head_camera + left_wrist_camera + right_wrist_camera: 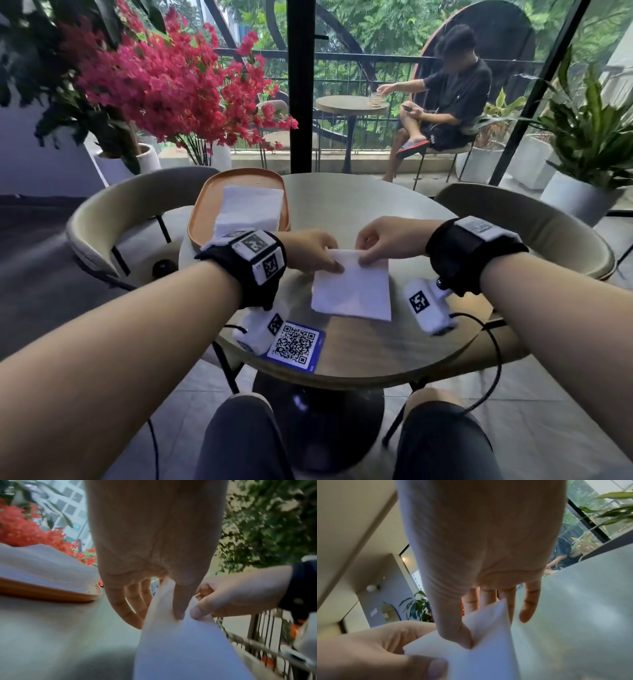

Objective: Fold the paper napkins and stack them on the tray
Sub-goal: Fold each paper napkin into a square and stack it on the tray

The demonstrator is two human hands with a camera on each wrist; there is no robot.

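Round and grey, the café table (359, 205) stands before a glass wall with plants behind it. On its left far side lies an orange tray (205, 205) that already carries a pile of white napkins (251, 207).

One napkin (352, 291) lies in the middle of the table, directly in front of the person, with its near edge flat on the surface. Both hands meet at its far edge: the left hand (310, 250) pinches the left part, the right hand (383, 241) pinches the right part, thumbs almost touching. The far edge is lifted a little. The tray lies to the left, so the left hand is the nearer one to it.

Probably the fold will come toward the body, but the wrist views are blurred and I cannot tell how many layers the napkin has. The left wrist band hides the near end of the pile.
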